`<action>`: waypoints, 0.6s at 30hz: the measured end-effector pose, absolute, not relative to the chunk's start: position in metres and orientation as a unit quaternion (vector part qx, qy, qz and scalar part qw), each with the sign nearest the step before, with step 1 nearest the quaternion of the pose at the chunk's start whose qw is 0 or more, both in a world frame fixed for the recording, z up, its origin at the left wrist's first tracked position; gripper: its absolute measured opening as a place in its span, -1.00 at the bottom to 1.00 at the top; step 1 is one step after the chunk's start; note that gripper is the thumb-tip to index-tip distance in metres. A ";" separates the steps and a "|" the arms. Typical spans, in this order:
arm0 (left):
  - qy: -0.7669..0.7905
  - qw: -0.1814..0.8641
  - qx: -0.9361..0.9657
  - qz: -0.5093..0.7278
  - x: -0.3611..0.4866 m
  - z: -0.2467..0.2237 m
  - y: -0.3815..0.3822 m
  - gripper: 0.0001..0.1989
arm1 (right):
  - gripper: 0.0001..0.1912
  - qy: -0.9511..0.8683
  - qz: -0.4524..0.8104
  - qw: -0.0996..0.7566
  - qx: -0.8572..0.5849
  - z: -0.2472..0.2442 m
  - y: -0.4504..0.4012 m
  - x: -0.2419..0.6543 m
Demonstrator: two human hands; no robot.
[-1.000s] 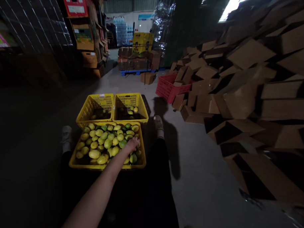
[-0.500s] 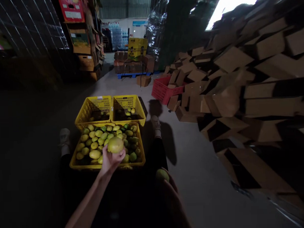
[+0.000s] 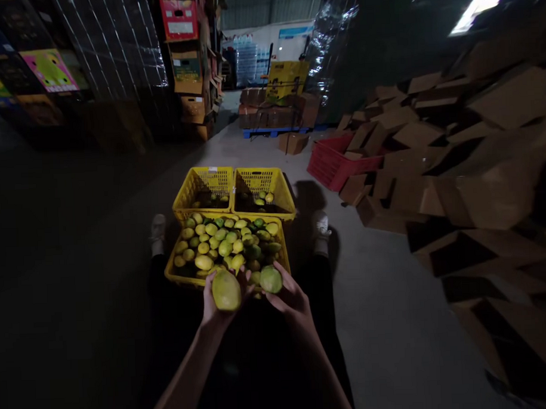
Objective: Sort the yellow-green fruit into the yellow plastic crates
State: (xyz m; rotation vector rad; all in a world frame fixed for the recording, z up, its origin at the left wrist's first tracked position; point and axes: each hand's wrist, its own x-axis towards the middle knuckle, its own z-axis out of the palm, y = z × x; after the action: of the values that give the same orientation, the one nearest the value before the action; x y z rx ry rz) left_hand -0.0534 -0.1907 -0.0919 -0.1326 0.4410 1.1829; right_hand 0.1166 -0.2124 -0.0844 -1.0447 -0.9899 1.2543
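My left hand [image 3: 214, 308] is closed around a large yellow-green lemon [image 3: 226, 290], held up just over the near rim of a full yellow crate. To its right, my right hand [image 3: 294, 297] grips a smaller, greener lemon [image 3: 271, 280] between thumb and fingers. The two fruits are close together but apart. Beneath and beyond them, the full crate [image 3: 168, 272] holds many yellow and green lemons. Behind it stand two more yellow crates: the left one [image 3: 185, 192] has a few lemons in shadow, and the right one [image 3: 281, 189] has several at its bottom.
My feet and legs flank the full crate. A red crate [image 3: 328, 167] and a large heap of cardboard boxes [image 3: 470, 197] lie to the right. Farther back are a blue pallet [image 3: 270, 133] with boxes and a tall stack of cartons [image 3: 190, 70].
My right hand has come up from low on the right to beside my left hand, bringing its green lemon. My left hand has drawn back toward me. The view has turned left.
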 end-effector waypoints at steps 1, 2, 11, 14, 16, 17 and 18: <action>0.195 0.813 -0.050 0.546 -0.050 -0.088 -0.193 -0.74 | -0.32 -0.460 0.502 0.570 -0.460 -0.084 -0.212 0.116; 0.191 0.819 -0.039 0.540 -0.046 -0.085 -0.196 -0.74 | -0.35 -0.504 0.458 0.558 -0.474 -0.084 -0.211 0.115; 0.292 0.765 0.022 0.573 -0.040 -0.093 -0.211 -0.75 | -0.41 -0.738 0.229 0.421 -0.475 -0.090 -0.239 0.093; 0.286 0.798 0.062 0.527 -0.044 -0.095 -0.214 -0.60 | -0.59 -0.663 0.249 0.507 -0.492 -0.093 -0.259 0.080; 0.306 0.794 0.079 0.520 -0.042 -0.093 -0.218 -0.56 | -0.57 -0.620 0.290 0.523 -0.507 -0.093 -0.266 0.067; 0.319 0.786 0.089 0.522 -0.040 -0.092 -0.219 -0.56 | -0.48 -0.603 0.310 0.522 -0.517 -0.093 -0.267 0.061; 0.333 0.775 0.102 0.527 -0.038 -0.091 -0.220 -0.57 | -0.38 -0.588 0.325 0.521 -0.527 -0.092 -0.267 0.056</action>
State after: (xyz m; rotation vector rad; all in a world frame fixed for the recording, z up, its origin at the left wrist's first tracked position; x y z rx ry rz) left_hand -0.0381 -0.2197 -0.0907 0.2217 0.7217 1.1417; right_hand 0.0555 -0.2667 -0.0924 -1.2619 -1.4095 0.7785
